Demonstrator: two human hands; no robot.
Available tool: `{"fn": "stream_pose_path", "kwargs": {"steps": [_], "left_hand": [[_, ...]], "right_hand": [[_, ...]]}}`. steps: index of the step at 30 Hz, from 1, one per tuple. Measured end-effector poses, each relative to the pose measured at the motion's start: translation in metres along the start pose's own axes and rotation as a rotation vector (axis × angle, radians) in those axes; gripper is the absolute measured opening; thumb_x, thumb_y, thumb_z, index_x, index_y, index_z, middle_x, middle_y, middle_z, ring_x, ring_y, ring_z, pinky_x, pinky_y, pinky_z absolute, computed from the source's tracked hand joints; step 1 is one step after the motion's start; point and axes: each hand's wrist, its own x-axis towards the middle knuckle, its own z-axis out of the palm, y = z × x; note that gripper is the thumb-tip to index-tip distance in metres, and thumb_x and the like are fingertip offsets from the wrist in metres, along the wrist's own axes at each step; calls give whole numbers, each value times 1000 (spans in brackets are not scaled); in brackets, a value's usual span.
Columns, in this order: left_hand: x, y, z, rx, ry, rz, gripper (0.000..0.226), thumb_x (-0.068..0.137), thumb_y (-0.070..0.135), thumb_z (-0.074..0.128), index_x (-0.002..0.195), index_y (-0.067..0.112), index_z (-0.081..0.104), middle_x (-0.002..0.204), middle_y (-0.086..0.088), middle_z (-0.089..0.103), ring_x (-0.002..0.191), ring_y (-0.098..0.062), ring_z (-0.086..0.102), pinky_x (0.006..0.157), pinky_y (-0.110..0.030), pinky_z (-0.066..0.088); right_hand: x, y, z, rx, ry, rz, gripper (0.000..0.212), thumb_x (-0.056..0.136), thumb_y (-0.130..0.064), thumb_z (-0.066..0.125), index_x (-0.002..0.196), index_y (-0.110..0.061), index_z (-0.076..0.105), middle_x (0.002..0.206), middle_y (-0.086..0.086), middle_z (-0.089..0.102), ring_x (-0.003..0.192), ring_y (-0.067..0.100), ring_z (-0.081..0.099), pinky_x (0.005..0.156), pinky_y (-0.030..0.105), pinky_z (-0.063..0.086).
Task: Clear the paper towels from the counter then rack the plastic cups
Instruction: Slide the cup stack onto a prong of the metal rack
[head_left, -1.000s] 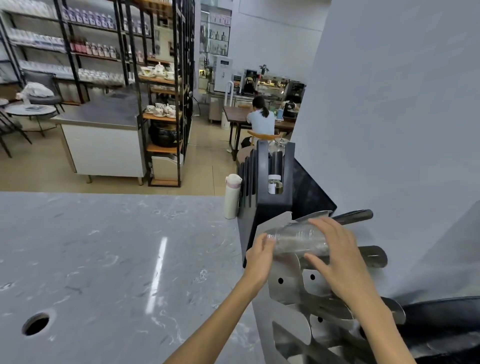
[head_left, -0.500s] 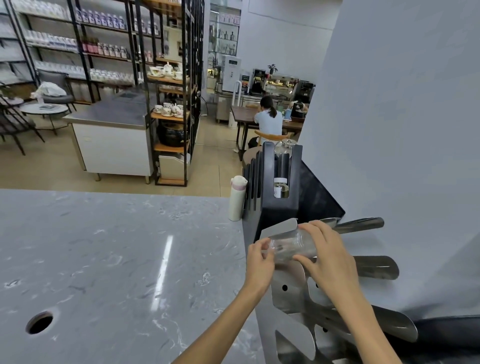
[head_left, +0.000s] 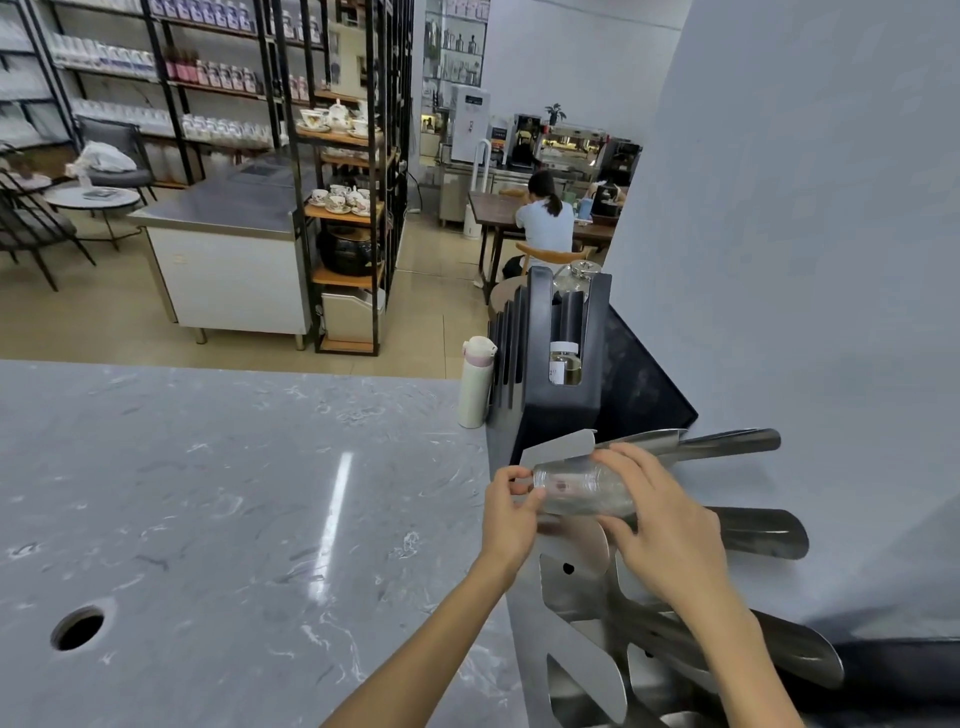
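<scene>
A stack of clear plastic cups (head_left: 576, 487) lies on its side in front of the steel cup rack (head_left: 576, 582), level with the second tube (head_left: 763, 530) from the top. My left hand (head_left: 511, 512) pinches the stack's left end with thumb and fingers. My right hand (head_left: 665, 530) wraps over the stack's right part from above, hiding that end. The rack's steel tubes slant back toward the grey wall. No paper towels are visible on the marble counter (head_left: 208, 509).
A black slotted holder (head_left: 550, 364) with a small bottle stands just behind the rack, a white flask (head_left: 475, 382) to its left. A round hole (head_left: 78, 629) is in the counter at the near left. Beyond are shelves and a seated person (head_left: 545, 218).
Both hands have shifted the cups slightly left and down along the rack front; the left hand's fingers have closed more tightly round the stack's end.
</scene>
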Motion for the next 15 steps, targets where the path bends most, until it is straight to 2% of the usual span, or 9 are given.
{"fn": "stream_pose_path", "kwargs": {"steps": [3, 6, 9, 12, 15], "left_hand": [[5, -1, 1, -35, 14, -39, 14, 102, 22, 56, 116, 23, 54, 110, -1, 60, 105, -24, 64, 90, -45, 61], [7, -3, 1, -83, 45, -63, 7, 102, 26, 57, 108, 28, 54, 102, 6, 59, 99, -17, 65, 81, -34, 62], [9, -7, 2, -90, 31, -80, 7, 102, 26, 57, 106, 31, 53, 100, 9, 59, 92, -11, 63, 70, -23, 57], [10, -7, 3, -90, 23, -86, 7, 102, 25, 56, 105, 30, 52, 99, 9, 58, 91, -10, 63, 66, -20, 55], [14, -7, 4, -101, 30, -97, 6, 103, 25, 55, 107, 27, 51, 99, 8, 58, 91, -10, 62, 66, -20, 56]], "right_hand": [[2, -3, 3, -13, 46, 54, 71, 79, -47, 78, 141, -40, 45, 141, -10, 52, 113, 16, 63, 70, 34, 58], [1, -7, 2, -27, 54, 53, 73, 81, -55, 72, 145, -38, 43, 139, -8, 55, 111, 15, 63, 68, 31, 58], [-2, -4, 1, 14, 12, 34, 76, 84, -48, 71, 150, -40, 35, 147, -8, 47, 119, 15, 58, 78, 34, 57], [-3, -1, -3, 49, -13, 32, 78, 85, -41, 72, 152, -41, 32, 155, -7, 34, 118, 16, 58, 81, 37, 57], [-1, -4, -5, 86, -19, 42, 74, 86, -38, 73, 149, -41, 35, 148, -7, 38, 116, 15, 57, 82, 37, 57]]}}
